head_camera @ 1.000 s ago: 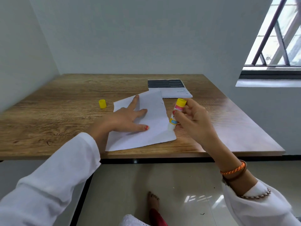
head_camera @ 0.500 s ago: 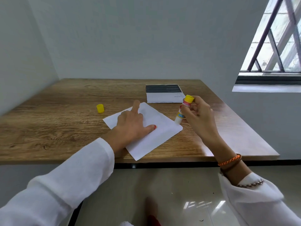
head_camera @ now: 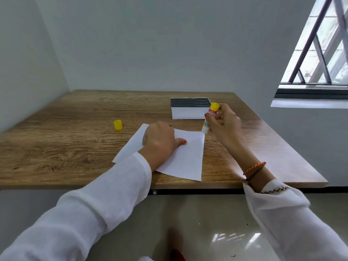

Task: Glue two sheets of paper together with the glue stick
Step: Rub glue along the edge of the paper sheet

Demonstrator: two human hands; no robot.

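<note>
- On the desk [head_camera: 56, 147], the left hand [head_camera: 160, 142] presses the sheet [head_camera: 185, 161] flat.
- The right hand [head_camera: 224, 123] pinches the uncapped glue stick [head_camera: 210, 117], tip at the far corner.
- Gluing appears underway; next, drag it along the edge.

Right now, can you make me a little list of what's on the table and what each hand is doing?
table: wooden
paper: white, lies flat near the front edge
left hand: presses on the paper
right hand: holds the glue stick
glue stick: tilted, open end down at the paper's far right corner
cap: yellow, stands alone, left of the paper
paper stack: behind the paper
</note>
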